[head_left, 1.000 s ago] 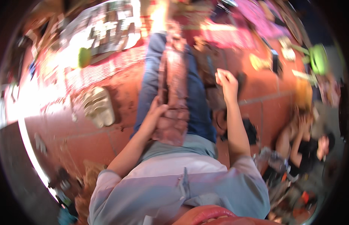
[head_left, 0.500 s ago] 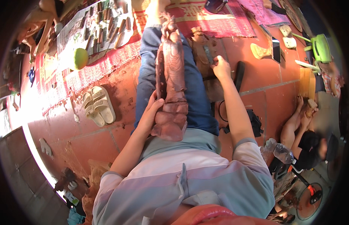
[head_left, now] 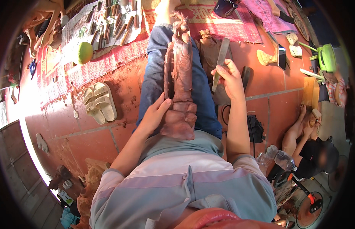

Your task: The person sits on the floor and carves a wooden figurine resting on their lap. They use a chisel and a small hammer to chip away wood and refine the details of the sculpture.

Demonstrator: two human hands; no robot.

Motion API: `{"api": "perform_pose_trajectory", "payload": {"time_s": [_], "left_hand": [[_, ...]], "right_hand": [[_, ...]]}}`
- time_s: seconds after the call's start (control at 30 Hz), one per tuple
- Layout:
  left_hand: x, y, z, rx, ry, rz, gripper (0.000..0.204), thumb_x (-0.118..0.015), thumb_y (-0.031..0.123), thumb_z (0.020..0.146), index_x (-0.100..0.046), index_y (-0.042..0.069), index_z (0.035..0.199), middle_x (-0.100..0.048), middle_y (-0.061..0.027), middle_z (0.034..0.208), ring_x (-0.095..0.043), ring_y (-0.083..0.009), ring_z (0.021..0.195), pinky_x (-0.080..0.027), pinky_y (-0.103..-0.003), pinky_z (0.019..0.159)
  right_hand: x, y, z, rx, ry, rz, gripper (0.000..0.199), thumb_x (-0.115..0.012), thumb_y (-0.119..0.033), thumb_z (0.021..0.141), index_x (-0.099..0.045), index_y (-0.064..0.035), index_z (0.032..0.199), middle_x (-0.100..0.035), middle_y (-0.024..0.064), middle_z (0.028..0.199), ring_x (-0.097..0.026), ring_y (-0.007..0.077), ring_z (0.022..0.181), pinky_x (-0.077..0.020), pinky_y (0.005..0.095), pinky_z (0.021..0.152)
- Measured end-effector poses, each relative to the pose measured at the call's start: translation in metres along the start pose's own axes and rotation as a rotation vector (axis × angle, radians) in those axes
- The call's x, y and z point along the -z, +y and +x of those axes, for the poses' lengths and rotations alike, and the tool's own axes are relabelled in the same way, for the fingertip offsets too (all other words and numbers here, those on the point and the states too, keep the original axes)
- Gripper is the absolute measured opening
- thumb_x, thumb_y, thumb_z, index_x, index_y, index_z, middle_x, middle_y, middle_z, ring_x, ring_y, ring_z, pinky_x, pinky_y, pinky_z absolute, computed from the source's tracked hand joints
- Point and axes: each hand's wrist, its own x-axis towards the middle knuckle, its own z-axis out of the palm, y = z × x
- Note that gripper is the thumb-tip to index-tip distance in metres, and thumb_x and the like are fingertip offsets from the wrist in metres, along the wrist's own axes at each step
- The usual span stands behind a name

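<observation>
Here, a carved statue (head_left: 182, 72) lay along the person's legs (head_left: 155, 53).
The left hand (head_left: 157, 113) held its side near the base; the right hand (head_left: 230, 79) gripped a flat strip (head_left: 223, 52), apart from it. Leftward, sandals (head_left: 105, 101) lay on the floor (head_left: 267, 82), tools (head_left: 127, 31) beyond.

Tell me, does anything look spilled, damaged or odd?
Yes. Reddish-brown bits lie scattered on the tiled floor between the red mat and the sandals, like a spill. A round yellow-green object looks out of place near the hand tools. No clear damage shows on the carved figure the left hand touches.
</observation>
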Motion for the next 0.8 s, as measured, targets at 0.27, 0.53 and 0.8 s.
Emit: {"api": "perform_pose_trajectory", "payload": {"time_s": [0.27, 0.53, 0.8], "left_hand": [[0.019, 0.056, -0.027, -0.363, 0.063, 0.3, 0.02, -0.062, 0.012, 0.093, -0.071, 0.002, 0.109, -0.069, -0.0056, 0.103, -0.061, -0.011, 0.091, -0.049, -0.026, 0.08], [-0.034, 0.075, -0.02, -0.383, -0.162, 0.235, 0.016, -0.071, 0.015, 0.087, -0.075, 0.0, 0.093, -0.069, -0.0056, 0.084, -0.062, -0.0115, 0.078, -0.049, -0.027, 0.07], [-0.031, 0.09, -0.014, -0.025, -0.325, -0.02, 0.026, -0.066, 0.025, 0.092, -0.076, 0.002, 0.091, -0.059, 0.0022, 0.067, -0.05, -0.0039, 0.062, -0.04, -0.021, 0.057]], "right_hand": [[-0.054, -0.002, -0.036, 0.114, -0.202, 0.272, 0.021, -0.068, -0.007, 0.089, -0.053, -0.0087, 0.104, -0.06, 0.0058, 0.092, -0.063, 0.0139, 0.074, -0.0531, 0.0284, 0.063], [-0.08, -0.023, -0.045, 0.11, -0.183, 0.253, 0.024, -0.07, -0.006, 0.088, -0.054, -0.0039, 0.106, -0.063, 0.0016, 0.086, -0.063, 0.0094, 0.074, -0.0561, 0.0251, 0.065], [-0.081, 0.001, -0.027, 0.931, 0.067, -0.895, 0.041, -0.062, 0.016, 0.078, -0.071, -0.0089, 0.109, -0.052, 0.0081, 0.109, -0.061, 0.0157, 0.088, -0.0534, 0.0263, 0.075]]}}
